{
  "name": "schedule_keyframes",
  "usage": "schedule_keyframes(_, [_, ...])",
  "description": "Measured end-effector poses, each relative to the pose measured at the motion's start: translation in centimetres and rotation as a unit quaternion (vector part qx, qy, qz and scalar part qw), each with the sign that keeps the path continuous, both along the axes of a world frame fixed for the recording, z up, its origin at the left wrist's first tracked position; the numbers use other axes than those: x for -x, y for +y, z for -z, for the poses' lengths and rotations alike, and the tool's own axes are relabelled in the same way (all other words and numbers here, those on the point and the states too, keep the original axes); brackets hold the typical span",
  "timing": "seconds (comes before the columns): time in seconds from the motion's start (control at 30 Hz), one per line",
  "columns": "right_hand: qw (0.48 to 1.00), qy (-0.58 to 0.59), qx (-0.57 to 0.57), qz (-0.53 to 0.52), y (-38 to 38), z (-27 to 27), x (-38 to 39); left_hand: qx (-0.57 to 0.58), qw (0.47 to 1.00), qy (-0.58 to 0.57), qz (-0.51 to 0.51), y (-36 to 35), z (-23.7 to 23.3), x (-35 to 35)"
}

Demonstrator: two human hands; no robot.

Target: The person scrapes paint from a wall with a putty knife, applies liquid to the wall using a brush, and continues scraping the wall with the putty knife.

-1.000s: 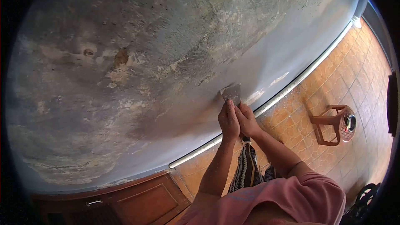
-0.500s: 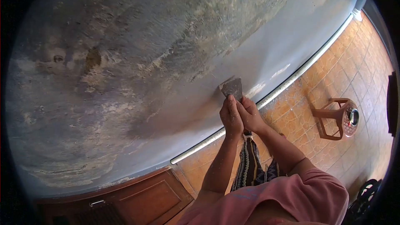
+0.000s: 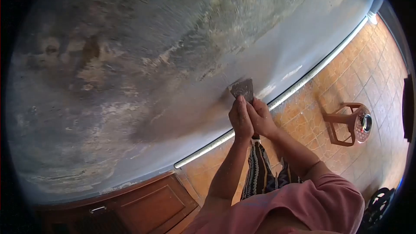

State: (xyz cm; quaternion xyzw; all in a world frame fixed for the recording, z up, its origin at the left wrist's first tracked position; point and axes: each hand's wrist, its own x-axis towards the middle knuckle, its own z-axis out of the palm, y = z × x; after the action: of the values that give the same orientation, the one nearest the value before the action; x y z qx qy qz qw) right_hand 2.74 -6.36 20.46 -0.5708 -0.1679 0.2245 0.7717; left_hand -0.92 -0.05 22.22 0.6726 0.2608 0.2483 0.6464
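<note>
We log both our hands closed tight round the handle of a scraper (image 3: pixel 242 89): left hand (image 3: pixel 241 121) and right hand (image 3: pixel 261 119) pressed together, touching. The handle itself is hidden in the grip. The blade lies against the wall (image 3: pixel 130 82), low down, just above the white pipe (image 3: pixel 299 87) along its foot. The wall is blotchy, grey-blue with brown and pale patches, rough higher up, smoother near the blade. The floor has orange-brown tiles (image 3: pixel 346 73). A brown plastic stool (image 3: pixel 342 123) lies tipped on them, well apart. A panelled door (image 3: pixel 143 203) stands lower left
</note>
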Motion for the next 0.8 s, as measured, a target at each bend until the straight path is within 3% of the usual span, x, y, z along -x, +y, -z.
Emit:
schedule_keyframes(0.13, [0.999, -0.023, 0.029, 0.034, 0.0, -0.7, 0.3, -0.056, 0.998, -0.001, -0.031, -0.8, -0.9, -0.5])
schedule_keyframes(0.27, [0.998, -0.045, 0.016, -0.028, -0.5, -4.8, -1.8, -0.056, 0.998, -0.019, -0.009, -0.3, -5.2, -1.1])
schedule_keyframes(0.37, [0.999, -0.025, 0.005, 0.02, -0.7, -5.1, -0.5, -0.065, 0.998, -0.02, -0.017, -0.5, -6.5, -1.1])
schedule_keyframes(0.5, [0.996, -0.084, 0.013, 0.017, -0.5, -7.3, -1.5, -0.073, 0.997, -0.013, 0.007, -0.4, -9.1, -1.3])
schedule_keyframes(0.6, [0.994, -0.088, 0.021, 0.054, -0.9, -10.2, -1.6, -0.069, 0.997, 0.027, 0.028, -0.2, -9.8, -1.4])
schedule_keyframes(0.63, [0.99, -0.099, 0.057, 0.08, -1.2, -9.0, -1.0, -0.058, 0.998, 0.0, 0.024, -0.8, -8.8, -1.2])
schedule_keyframes(0.77, [0.996, 0.064, 0.03, 0.047, -2.1, -8.0, -0.2, 0.041, 0.997, 0.019, 0.069, -1.1, -6.9, -1.0])
schedule_keyframes(0.8, [0.997, 0.033, 0.013, 0.062, -1.8, -7.7, -0.2, 0.038, 0.997, 0.019, 0.068, -1.1, -7.0, -1.1])
